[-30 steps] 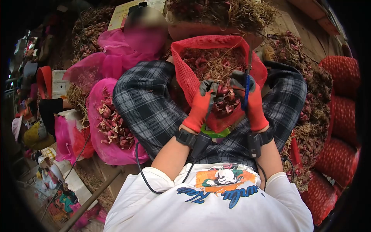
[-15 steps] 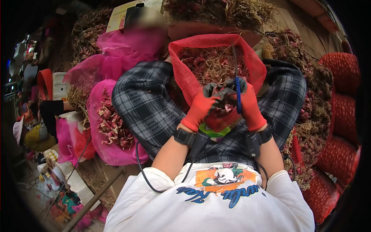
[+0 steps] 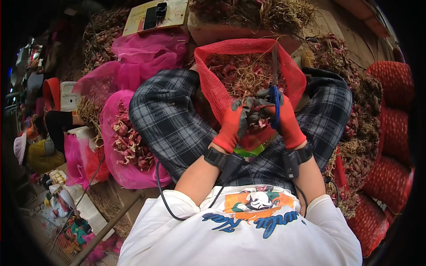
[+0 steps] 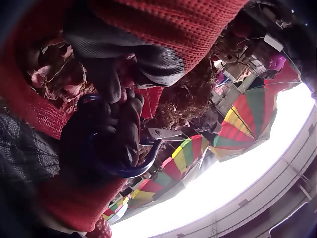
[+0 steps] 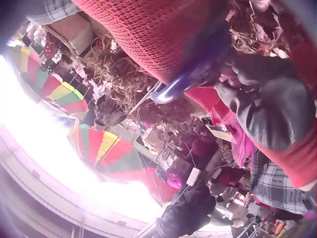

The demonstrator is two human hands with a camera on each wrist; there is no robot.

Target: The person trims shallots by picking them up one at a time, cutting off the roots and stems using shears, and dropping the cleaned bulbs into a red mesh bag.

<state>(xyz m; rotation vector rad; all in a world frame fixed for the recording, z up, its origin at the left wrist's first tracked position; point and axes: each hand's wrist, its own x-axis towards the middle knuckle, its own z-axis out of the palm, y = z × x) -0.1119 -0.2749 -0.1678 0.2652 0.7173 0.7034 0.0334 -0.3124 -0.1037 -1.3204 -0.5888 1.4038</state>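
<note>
The person sits with knees apart in grey-and-black plaid trousers [image 3: 168, 115], both hands in red knit gloves with dark grey fingertips. The left hand [image 3: 233, 124] has its fingers curled round a small bunch of reddish-purple shallots [image 3: 256, 116], gripping it from the left. The right hand [image 3: 286, 122] is clenched round the blue-handled scissors [image 3: 276, 104], with its fingertips also against the right side of the bunch. The metal blades point away, toward the far side. Whether the blades are parted cannot be told.

The bunch is held between the two hands, just above the near rim of an open red mesh sack [image 3: 213, 88] that stands between the knees, filled with shallots and dry straw-coloured roots.

To the left, beside the thigh, lies a pink mesh bag [image 3: 106, 133] with pale and red shallots showing in its mouth. Along the right edge, filled red mesh sacks [image 3: 390, 177] are stacked, with a loose heap of rooted shallots [image 3: 355, 115] between them and the right knee.
</note>
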